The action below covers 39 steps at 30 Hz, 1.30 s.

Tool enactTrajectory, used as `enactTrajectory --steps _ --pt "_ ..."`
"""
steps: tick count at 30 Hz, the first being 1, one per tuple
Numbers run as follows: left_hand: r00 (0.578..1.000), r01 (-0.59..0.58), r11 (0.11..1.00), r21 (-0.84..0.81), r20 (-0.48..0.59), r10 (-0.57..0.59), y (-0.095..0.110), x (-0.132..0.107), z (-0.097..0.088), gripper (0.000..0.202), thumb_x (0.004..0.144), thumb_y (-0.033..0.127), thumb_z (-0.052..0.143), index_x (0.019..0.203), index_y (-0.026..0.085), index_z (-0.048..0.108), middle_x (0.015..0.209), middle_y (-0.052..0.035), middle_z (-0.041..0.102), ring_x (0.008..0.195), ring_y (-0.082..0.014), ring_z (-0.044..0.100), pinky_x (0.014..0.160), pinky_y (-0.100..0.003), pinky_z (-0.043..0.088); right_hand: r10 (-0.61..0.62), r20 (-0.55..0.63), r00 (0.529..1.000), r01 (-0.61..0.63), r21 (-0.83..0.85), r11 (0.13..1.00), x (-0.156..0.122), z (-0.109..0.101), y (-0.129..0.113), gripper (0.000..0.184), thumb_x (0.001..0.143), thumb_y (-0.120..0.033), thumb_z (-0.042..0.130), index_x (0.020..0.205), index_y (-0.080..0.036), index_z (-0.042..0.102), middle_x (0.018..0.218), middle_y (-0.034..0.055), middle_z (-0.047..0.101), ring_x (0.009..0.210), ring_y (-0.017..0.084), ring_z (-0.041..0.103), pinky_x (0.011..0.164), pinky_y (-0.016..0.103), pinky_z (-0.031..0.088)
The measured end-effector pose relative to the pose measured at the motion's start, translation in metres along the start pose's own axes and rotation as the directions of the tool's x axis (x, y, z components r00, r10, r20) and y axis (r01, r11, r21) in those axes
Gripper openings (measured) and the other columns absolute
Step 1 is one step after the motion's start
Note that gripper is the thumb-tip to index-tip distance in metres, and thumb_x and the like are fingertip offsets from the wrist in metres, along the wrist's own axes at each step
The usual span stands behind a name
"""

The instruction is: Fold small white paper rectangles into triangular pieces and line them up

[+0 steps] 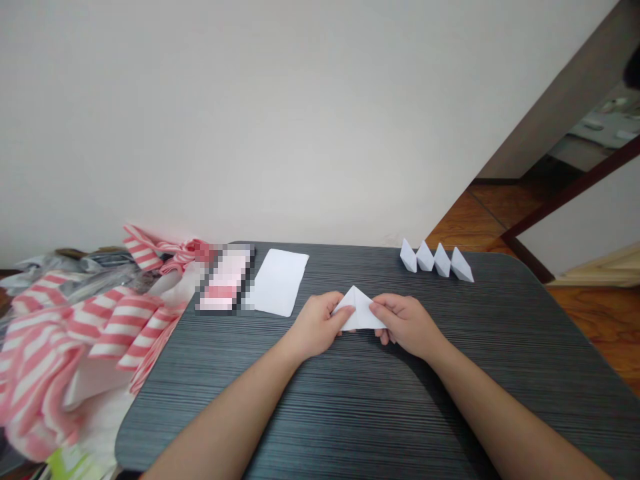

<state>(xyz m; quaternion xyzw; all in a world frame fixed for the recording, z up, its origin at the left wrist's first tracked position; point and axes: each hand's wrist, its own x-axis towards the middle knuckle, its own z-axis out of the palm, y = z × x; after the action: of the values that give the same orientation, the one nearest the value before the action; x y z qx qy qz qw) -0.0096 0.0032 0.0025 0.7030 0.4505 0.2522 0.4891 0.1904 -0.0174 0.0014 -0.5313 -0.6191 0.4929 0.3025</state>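
Between my hands, a little above the dark table (320,413), is a white folded paper (358,312) shaped like a triangle, its point away from me and a crease down its middle. My left hand (320,325) pinches its left corner, thumb on top and fingers underneath. The right corner is gripped the same way by my right hand (404,323). At the table's far right stand several white folded paper shapes (425,257) in a row. A stack or sheet of white paper (281,283) lies flat to the far left of my hands.
A pixelated pinkish flat object (225,279) lies left of the white paper. Red-and-white striped cloth (100,327) is heaped beside the table's left edge. Behind the table rises a pale wall (280,120). Wooden floor (465,217) and a doorway show at right.
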Motion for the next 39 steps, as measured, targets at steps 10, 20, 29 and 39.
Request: enactTrajectory --steps 10,20,29,39 --pt "1.0 -0.024 1.0 0.005 0.016 0.024 0.002 -0.001 -0.002 0.02 0.084 0.035 0.05 0.082 0.016 0.057 0.063 0.0018 0.056 0.056 -0.011 0.053 0.051 -0.021 0.037 0.034 -0.037 0.999 -0.033 0.038 0.999 0.0 0.001 0.002 0.027 0.089 -0.038 0.046 0.081 -0.016 0.061 0.049 -0.0024 0.057 0.037 0.009 0.052 0.035 0.016 0.036" --pt "0.998 -0.065 0.998 0.013 0.018 0.064 0.002 0.0 -0.001 0.025 0.084 0.037 0.05 0.081 0.014 0.06 0.071 0.0004 0.058 0.063 -0.011 0.049 0.054 -0.021 0.035 0.043 0.073 0.996 -0.043 0.005 0.999 -0.001 0.004 0.003 0.027 0.089 -0.037 0.046 0.077 -0.016 0.058 0.051 -0.0012 0.06 0.037 0.009 0.051 0.035 0.017 0.035" --pt "0.997 -0.012 1.0 -0.018 -0.079 0.011 -0.006 0.003 -0.002 0.028 0.085 0.041 0.048 0.083 0.015 0.059 0.072 -0.0005 0.056 0.063 -0.0119 0.049 0.054 -0.021 0.035 -0.25 0.029 0.968 0.252 -0.097 0.963 -0.001 0.002 0.014 0.041 0.082 -0.026 0.06 0.119 -0.022 0.045 0.081 0.0013 0.062 0.061 0.013 0.058 0.054 0.023 0.044" --pt "0.998 0.008 0.999 -0.044 -0.066 -0.011 -0.009 0.004 -0.001 0.031 0.085 0.044 0.049 0.083 0.015 0.058 0.07 -0.0008 0.057 0.061 -0.0119 0.05 0.051 -0.021 0.035 -0.354 0.066 0.933 0.358 -0.272 0.893 0.0 -0.002 0.009 0.017 0.081 -0.021 0.06 0.097 -0.021 0.054 0.086 0.0016 0.056 0.059 0.011 0.048 0.054 0.023 0.039"
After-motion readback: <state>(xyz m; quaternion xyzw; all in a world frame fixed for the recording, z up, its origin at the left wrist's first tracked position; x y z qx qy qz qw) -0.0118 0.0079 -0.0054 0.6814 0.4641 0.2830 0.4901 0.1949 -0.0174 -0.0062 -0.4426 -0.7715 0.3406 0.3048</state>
